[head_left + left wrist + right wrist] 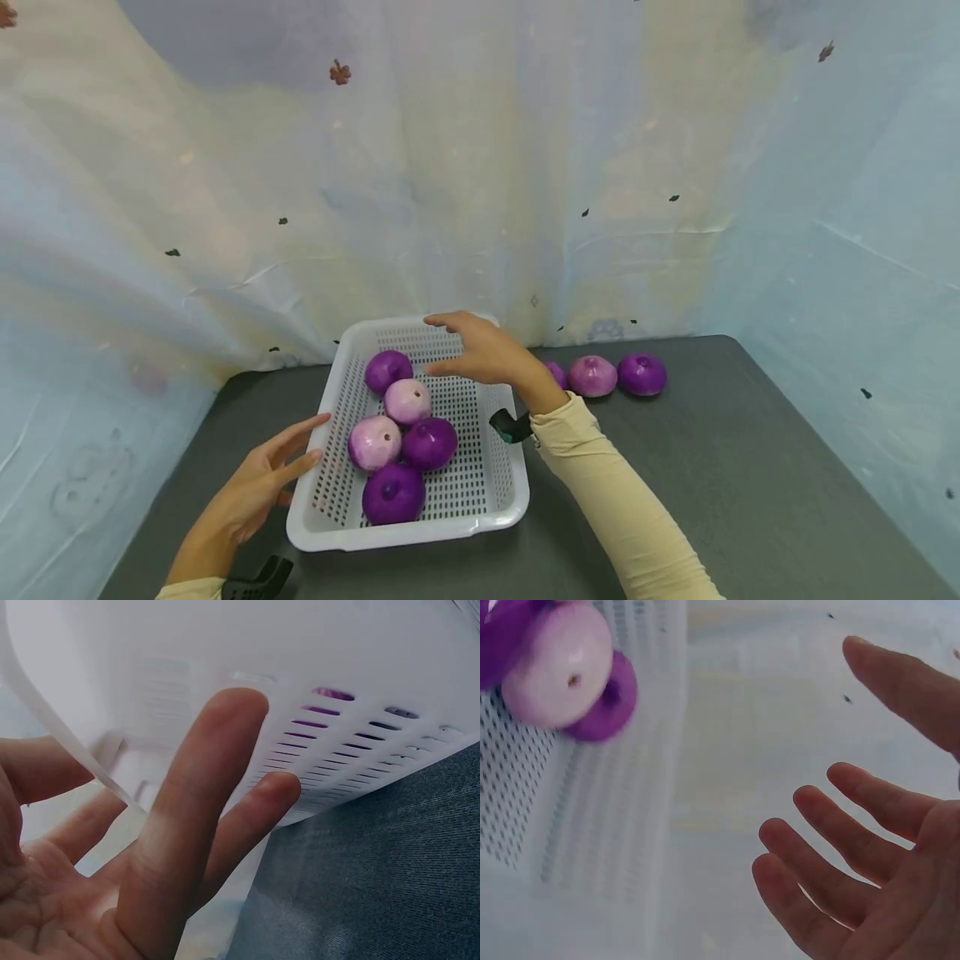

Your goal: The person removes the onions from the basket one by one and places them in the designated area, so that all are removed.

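Observation:
A white perforated plastic basket holds several round, glossy onion-like things, some deep purple, others pale pink. My left hand is at the basket's left side, its fingertips right by the rim and outer wall. In the left wrist view its fingers are spread and loosely bent beside the slotted wall. Over the basket's far right part hovers my right hand, thumb and fingers apart with nothing between them. The right wrist view shows that palm bare, with the basket's wall off to its left.
Behind my right wrist, a row of round onion-like things, a pink one and a purple one among them, sits on the dark grey table. A patterned pale curtain hangs along the table's back and sides.

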A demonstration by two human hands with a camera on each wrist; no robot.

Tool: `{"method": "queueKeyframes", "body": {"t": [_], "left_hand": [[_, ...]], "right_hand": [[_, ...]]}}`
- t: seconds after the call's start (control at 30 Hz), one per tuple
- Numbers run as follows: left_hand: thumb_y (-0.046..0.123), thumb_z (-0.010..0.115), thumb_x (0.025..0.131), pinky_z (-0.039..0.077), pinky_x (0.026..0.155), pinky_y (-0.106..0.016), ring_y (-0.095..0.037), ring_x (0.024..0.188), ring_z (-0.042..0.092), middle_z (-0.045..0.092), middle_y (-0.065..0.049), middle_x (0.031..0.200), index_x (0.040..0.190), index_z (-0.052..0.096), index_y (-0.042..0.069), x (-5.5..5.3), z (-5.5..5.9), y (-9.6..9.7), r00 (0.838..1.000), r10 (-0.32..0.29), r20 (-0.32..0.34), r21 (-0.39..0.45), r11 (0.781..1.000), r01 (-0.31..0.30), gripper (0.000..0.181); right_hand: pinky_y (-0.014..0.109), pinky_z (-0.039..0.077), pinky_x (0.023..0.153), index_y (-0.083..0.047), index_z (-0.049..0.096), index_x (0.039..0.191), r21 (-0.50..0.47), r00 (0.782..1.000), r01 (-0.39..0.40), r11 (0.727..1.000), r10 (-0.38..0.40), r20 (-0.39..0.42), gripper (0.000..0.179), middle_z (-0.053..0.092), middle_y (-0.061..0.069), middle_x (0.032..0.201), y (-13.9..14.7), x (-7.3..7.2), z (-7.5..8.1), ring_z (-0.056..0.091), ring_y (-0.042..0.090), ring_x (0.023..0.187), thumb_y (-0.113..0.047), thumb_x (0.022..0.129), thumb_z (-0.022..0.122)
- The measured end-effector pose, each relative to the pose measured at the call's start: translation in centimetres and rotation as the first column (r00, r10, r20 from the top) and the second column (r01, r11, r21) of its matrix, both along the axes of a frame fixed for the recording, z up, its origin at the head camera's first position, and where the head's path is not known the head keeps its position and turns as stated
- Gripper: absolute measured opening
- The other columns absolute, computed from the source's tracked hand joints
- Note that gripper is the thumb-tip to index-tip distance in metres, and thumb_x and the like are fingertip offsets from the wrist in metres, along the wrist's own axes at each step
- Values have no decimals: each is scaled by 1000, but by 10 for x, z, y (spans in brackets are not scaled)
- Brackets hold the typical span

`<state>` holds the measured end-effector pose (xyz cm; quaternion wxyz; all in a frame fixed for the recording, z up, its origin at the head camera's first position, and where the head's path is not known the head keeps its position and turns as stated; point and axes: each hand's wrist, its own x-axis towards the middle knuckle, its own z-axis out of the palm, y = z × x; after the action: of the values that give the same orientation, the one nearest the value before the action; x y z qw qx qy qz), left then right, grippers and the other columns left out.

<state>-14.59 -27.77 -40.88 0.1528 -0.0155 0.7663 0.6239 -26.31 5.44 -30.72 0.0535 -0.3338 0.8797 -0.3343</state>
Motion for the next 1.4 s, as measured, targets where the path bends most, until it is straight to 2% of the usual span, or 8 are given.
{"method": "queueKeyframes", "body": {"t": [0.2, 0.4, 0.53, 0.77, 0.9, 1.17, 1.23, 1.4], "left_hand": [[30, 56, 103, 59, 78, -54, -32, 120, 61, 20, -17, 164, 157, 29, 24, -1, 1, -2, 1000, 6, 5, 4, 1000, -6, 61], [30, 57, 102, 59, 78, -55, -31, 119, 61, 21, -16, 164, 157, 30, 24, -1, -1, -3, 1000, 16, 8, 9, 1000, -16, 61], [29, 58, 102, 59, 78, -56, -34, 119, 61, 22, -19, 163, 157, 30, 23, -2, -3, -2, 1000, 11, 0, 15, 1000, -11, 62], [28, 57, 102, 59, 78, -55, -34, 119, 61, 21, -17, 164, 157, 31, 22, -1, -1, -2, 1000, 18, -4, 2, 1000, -18, 61], [28, 57, 102, 59, 78, -55, -34, 121, 60, 18, -17, 165, 157, 30, 22, 0, 0, -3, 1000, 8, -3, 1, 1000, -8, 61], [28, 56, 103, 59, 77, -55, -32, 119, 62, 18, -17, 165, 157, 30, 22, -2, 2, -3, 1000, 3, -3, -3, 1000, -3, 60], [28, 55, 103, 59, 77, -55, -33, 119, 61, 18, -17, 165, 157, 29, 22, -2, 2, -3, 1000, 0, -5, -4, 1000, 0, 60], [28, 56, 103, 59, 76, -55, -34, 119, 62, 19, -18, 165, 157, 29, 21, -1, 2, -2, 1000, 8, 1, -6, 1000, -8, 61]], "right_hand": [[41, 42, 112, -16, 46, 149, 31, 995, -49, 998, 47, 87, 72, 51, 3, 150, -33, -12, -23, 50, 26, 137, -37, 87, 76], [38, 41, 113, -12, 51, 145, 100, 990, -90, 991, 78, 120, 68, 57, 9, 145, -57, -21, -47, 51, 24, 137, -36, 87, 76], [36, 42, 112, -13, 53, 144, 144, 983, -82, 986, 56, 175, 65, 58, 9, 143, -65, -25, -59, 53, 24, 134, -32, 86, 78], [30, 44, 108, -14, 58, 140, 198, 988, -65, 978, 35, 150, 63, 62, 5, 138, -74, -29, -75, 57, 18, 127, -26, 82, 81], [31, 46, 106, -12, 57, 139, 221, 989, -62, 973, 30, 144, 65, 60, 7, 138, -78, -26, -80, 58, 18, 122, -25, 81, 82], [36, 44, 110, -16, 54, 142, 289, 994, -30, 957, -2, 111, 71, 53, 8, 146, -82, -24, -80, 53, 22, 131, -32, 80, 83], [35, 43, 110, -16, 54, 141, 299, 995, -26, 954, -4, 100, 70, 54, 7, 144, -82, -24, -80, 53, 21, 131, -33, 79, 84], [31, 46, 104, -15, 55, 132, 284, 994, -25, 959, -7, 111, 65, 60, 4, 130, -82, -23, -80, 58, 17, 118, -30, 77, 86]]}}
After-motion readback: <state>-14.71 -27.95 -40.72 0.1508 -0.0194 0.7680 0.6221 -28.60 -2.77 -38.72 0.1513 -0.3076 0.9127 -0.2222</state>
